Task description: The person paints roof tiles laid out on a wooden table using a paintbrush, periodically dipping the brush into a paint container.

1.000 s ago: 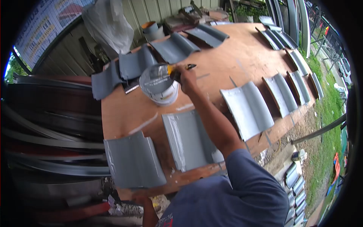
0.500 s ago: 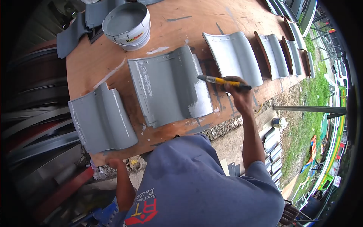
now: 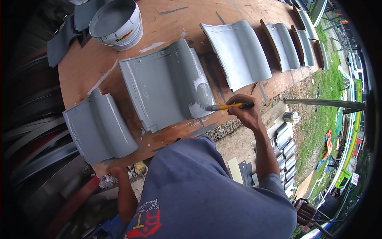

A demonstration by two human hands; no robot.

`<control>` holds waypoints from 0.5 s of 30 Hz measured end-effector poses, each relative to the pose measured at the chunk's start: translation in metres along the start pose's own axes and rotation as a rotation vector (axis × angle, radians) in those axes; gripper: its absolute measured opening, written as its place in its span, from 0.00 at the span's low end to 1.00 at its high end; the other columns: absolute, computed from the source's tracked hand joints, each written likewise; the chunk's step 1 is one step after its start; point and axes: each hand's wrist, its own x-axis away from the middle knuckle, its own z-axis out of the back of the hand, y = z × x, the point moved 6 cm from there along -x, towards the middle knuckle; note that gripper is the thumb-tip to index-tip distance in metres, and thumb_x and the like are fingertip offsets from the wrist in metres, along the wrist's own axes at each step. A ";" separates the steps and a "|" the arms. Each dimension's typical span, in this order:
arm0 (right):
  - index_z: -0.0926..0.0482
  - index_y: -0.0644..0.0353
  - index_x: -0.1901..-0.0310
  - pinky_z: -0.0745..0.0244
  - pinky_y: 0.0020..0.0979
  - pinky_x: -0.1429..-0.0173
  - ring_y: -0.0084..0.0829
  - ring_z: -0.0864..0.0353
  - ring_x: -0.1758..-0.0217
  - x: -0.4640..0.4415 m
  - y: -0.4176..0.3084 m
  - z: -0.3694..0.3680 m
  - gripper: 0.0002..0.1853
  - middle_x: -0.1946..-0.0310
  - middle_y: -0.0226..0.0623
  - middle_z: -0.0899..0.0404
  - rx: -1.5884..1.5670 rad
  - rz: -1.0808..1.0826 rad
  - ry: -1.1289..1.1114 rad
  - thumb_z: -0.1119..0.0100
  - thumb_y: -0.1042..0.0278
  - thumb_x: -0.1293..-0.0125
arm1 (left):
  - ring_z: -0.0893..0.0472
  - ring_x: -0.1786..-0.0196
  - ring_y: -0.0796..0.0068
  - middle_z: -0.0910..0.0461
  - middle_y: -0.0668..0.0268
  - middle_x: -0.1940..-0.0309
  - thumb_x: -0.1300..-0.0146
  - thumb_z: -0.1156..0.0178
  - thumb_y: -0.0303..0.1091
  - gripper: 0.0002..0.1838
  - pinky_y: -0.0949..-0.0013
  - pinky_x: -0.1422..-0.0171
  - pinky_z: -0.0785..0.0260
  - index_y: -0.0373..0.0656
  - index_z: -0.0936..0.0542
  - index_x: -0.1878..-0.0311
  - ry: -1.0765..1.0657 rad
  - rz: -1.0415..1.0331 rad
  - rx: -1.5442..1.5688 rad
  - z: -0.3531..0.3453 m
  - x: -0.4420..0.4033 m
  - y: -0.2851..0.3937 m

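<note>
Our right hand (image 3: 246, 111) is closed around the yellow and black handle of a brush (image 3: 225, 107), its bristles pointing left to the outer curve of the middle tile (image 3: 159, 83); we cannot tell for certain whether they press on the surface or sit just over it. Our left hand (image 3: 116, 171) is down at the near edge of the table (image 3: 175, 24), close to the lower corner of the left tile (image 3: 101, 129), and we cannot make out whether its fingers are curled or spread. The middle tile lies between the left tile and a paler tile (image 3: 236, 51), apart from both. Most of it is coated grey, with whitish patches on its right-hand curve, one right by the bristles. Beyond the left and middle tiles stands our white bucket (image 3: 121, 30), upright, with grey paint inside and a label on its side. Farther right we have a row of narrower tiles with brown edges (image 3: 284, 46), and at the far left a darker grey tile (image 3: 61, 42) by the table's edge. Below the table, past our blue shirt (image 3: 223, 187), more tiles lie in rows on the ground (image 3: 284, 137) near a small pail (image 3: 292, 117), with grass (image 3: 306, 153) alongside.
</note>
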 end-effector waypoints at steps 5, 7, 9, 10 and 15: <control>0.11 0.68 0.59 0.20 0.29 0.61 0.27 0.14 0.67 -0.090 -0.023 -0.014 0.15 0.71 0.41 0.12 0.016 0.055 0.060 0.36 0.67 0.44 | 0.12 0.50 0.57 0.14 0.53 0.47 0.25 0.48 0.40 0.20 0.56 0.46 0.16 0.35 0.16 0.44 -0.014 0.008 0.003 -0.005 0.005 0.002; 0.11 0.68 0.58 0.20 0.30 0.59 0.27 0.14 0.67 -0.128 -0.032 -0.019 0.16 0.70 0.42 0.12 0.027 0.111 0.162 0.36 0.66 0.44 | 0.12 0.49 0.57 0.14 0.53 0.47 0.25 0.49 0.40 0.20 0.56 0.46 0.16 0.35 0.16 0.44 -0.014 0.010 0.003 -0.005 0.008 0.004; 0.11 0.68 0.56 0.21 0.28 0.59 0.25 0.17 0.66 -0.149 -0.049 -0.021 0.16 0.68 0.38 0.13 0.008 0.121 0.219 0.33 0.66 0.42 | 0.12 0.49 0.57 0.14 0.54 0.46 0.25 0.49 0.40 0.20 0.56 0.46 0.16 0.35 0.16 0.44 -0.016 0.010 -0.006 -0.006 0.009 0.005; 0.11 0.68 0.56 0.21 0.28 0.58 0.25 0.18 0.66 -0.160 -0.052 -0.021 0.15 0.68 0.37 0.13 -0.002 0.187 0.263 0.33 0.67 0.41 | 0.12 0.49 0.57 0.14 0.54 0.46 0.25 0.49 0.40 0.20 0.56 0.45 0.16 0.35 0.16 0.44 -0.015 0.012 -0.009 -0.006 0.010 0.005; 0.11 0.68 0.56 0.22 0.28 0.61 0.23 0.18 0.67 -0.169 -0.039 -0.018 0.14 0.70 0.37 0.14 -0.203 0.236 0.387 0.35 0.68 0.39 | 0.13 0.49 0.58 0.15 0.54 0.46 0.24 0.51 0.39 0.20 0.57 0.45 0.17 0.35 0.16 0.44 0.006 0.015 -0.022 -0.004 0.011 0.005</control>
